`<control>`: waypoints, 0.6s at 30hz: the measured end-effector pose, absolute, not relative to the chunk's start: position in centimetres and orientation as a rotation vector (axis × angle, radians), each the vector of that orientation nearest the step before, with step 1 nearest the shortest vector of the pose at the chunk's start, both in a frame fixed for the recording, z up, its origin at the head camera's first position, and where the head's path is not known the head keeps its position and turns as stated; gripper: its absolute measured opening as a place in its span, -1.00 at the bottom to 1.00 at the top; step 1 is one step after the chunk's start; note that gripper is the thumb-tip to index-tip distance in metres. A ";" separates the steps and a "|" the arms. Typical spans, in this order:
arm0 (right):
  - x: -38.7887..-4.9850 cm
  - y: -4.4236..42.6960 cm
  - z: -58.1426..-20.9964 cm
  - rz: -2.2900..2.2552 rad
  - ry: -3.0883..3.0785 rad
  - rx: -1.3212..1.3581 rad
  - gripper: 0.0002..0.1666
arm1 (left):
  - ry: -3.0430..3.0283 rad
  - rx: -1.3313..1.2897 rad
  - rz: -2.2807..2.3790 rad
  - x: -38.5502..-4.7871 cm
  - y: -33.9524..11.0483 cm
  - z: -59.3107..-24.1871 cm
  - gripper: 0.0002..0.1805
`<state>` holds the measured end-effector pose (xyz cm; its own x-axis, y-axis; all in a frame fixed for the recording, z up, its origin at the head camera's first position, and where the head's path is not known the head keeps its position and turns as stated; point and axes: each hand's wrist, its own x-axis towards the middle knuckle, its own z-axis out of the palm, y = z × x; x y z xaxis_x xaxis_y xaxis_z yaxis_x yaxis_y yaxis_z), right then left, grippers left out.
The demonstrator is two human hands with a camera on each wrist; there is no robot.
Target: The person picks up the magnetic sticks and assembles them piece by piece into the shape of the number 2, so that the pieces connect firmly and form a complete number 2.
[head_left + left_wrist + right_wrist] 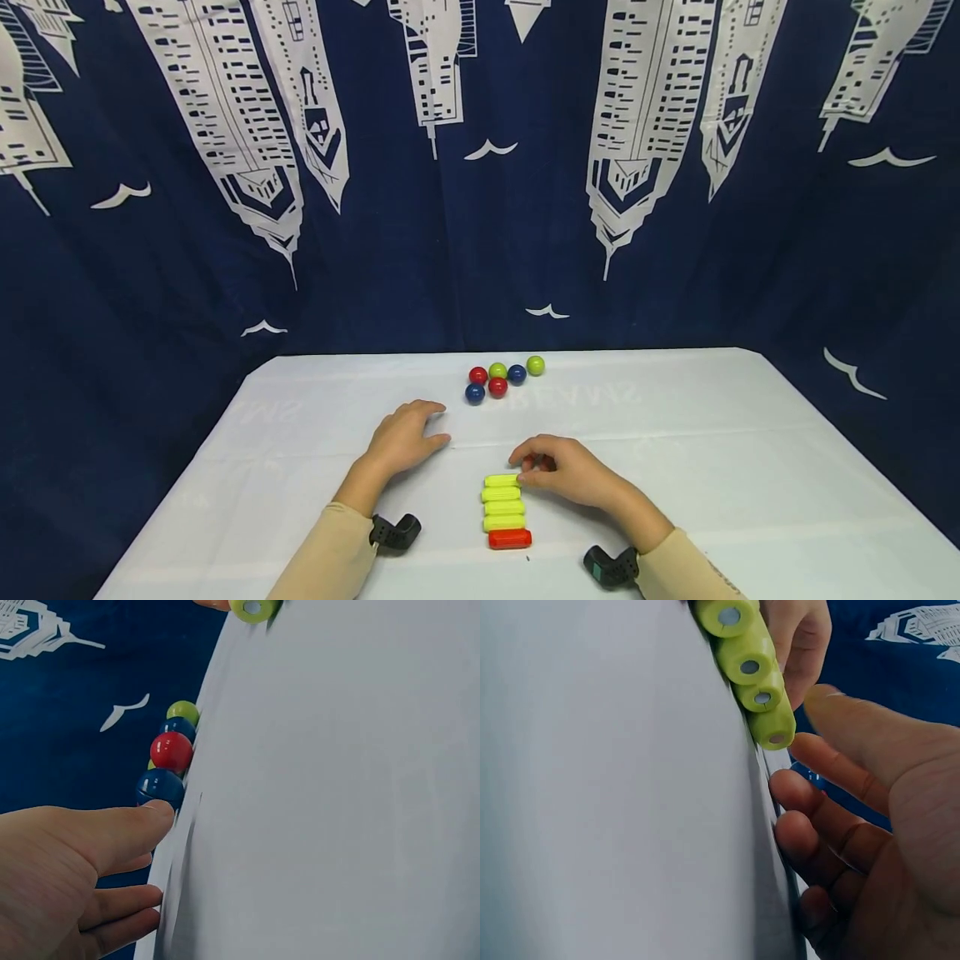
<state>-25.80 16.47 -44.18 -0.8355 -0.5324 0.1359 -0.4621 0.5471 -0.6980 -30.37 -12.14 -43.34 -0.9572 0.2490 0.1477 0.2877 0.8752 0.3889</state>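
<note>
Several yellow-green magnetic rods (502,494) with metal ends lie side by side in a column on the white table. A red rod (509,539) lies at the near end of this column. My right hand (566,471) is at the right end of the farthest yellow-green rod (772,727), its fingers loosely bent. Thumb and index finger are close to that rod's end; whether they touch it is hard to tell. My left hand (405,437) hovers or rests left of the column, fingers extended and thumb apart, holding nothing.
Toward the table's far edge sits a cluster of red, blue and green balls (497,387), with one green ball (536,365) at its right. Behind the white table (750,467) hangs a dark blue cloth (450,250) with white buildings and birds.
</note>
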 end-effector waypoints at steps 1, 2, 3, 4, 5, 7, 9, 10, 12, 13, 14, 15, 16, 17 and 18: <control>-25.8 16.4 -44.2 -1.171 2.686 -0.865 -0.78 | -2.945 -0.431 -0.621 -30.4 -12.2 -43.4 -0.48; -25.8 16.4 -44.3 -1.166 2.694 -0.865 -0.79 | -2.942 -0.435 -0.617 -30.4 -12.2 -43.5 -0.48; -25.8 16.4 -44.4 -1.160 2.703 -0.866 -0.79 | -2.940 -0.440 -0.609 -30.5 -12.2 -43.5 -0.48; -25.8 16.4 -44.4 -1.155 2.711 -0.866 -0.79 | -2.939 -0.444 -0.602 -30.5 -12.3 -43.6 -0.48; -25.8 16.3 -44.4 -1.149 2.718 -0.865 -0.80 | -2.933 -0.450 -0.597 -30.6 -12.3 -43.7 -0.48; -25.7 16.3 -44.4 -1.134 2.738 -0.865 -0.80 | -2.927 -0.461 -0.586 -30.6 -12.3 -43.8 -0.49; -25.7 16.2 -44.5 -1.115 2.759 -0.862 -0.81 | -2.922 -0.467 -0.577 -30.7 -12.3 -43.9 -0.49; -25.7 16.1 -44.5 -1.105 2.769 -0.861 -0.82 | -2.918 -0.471 -0.574 -30.7 -12.3 -43.9 -0.49; -25.7 16.0 -44.6 -1.082 2.792 -0.856 -0.83 | -2.916 -0.473 -0.573 -30.7 -12.3 -43.9 -0.49; -25.7 16.0 -44.7 -1.071 2.803 -0.851 -0.84 | -2.918 -0.471 -0.576 -30.7 -12.3 -43.9 -0.49; -25.7 15.9 -44.7 -1.063 2.813 -0.846 -0.84 | -2.917 -0.470 -0.579 -30.7 -12.3 -43.9 -0.49; -25.7 15.9 -44.8 -1.055 2.822 -0.841 -0.85 | -2.915 -0.468 -0.583 -30.7 -12.3 -44.0 -0.50; -25.7 15.8 -44.8 -1.055 2.830 -0.840 -0.85 | -2.915 -0.465 -0.584 -30.7 -12.3 -44.0 -0.50; -25.7 15.8 -44.9 -1.053 2.838 -0.838 -0.86 | -2.915 -0.463 -0.583 -30.7 -12.3 -44.0 -0.50; -25.7 15.8 -44.9 -1.055 2.845 -0.838 -0.86 | -2.915 -0.460 -0.584 -30.7 -12.3 -44.0 -0.50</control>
